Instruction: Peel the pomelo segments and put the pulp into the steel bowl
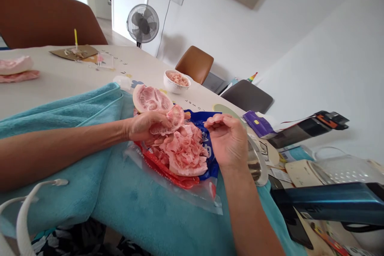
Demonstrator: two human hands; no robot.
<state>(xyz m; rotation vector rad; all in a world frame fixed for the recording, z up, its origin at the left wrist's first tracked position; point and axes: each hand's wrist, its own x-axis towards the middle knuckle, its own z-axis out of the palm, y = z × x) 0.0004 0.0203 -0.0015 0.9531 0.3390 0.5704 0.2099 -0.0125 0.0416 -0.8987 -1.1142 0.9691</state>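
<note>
My left hand (144, 126) is closed round a pink pomelo segment (169, 121), held over a heap of pink peel and pith (184, 152). The heap lies on a red and blue plastic bag (186, 184) spread on a teal towel (90, 128). My right hand (228, 140) hovers just right of the heap, back toward me, fingers curled and pinched together near the segment; what they hold, if anything, is hidden. A pomelo half (148, 98) with its cut face up sits just behind my left hand.
A white bowl (176, 81) of peeled pink flesh stands farther back on the table (60, 76). More pink peel (15, 68) lies far left. A metal bowl (258, 164), packets and a dark blue object (330, 202) crowd the right side. A fan (143, 24) and chairs stand behind.
</note>
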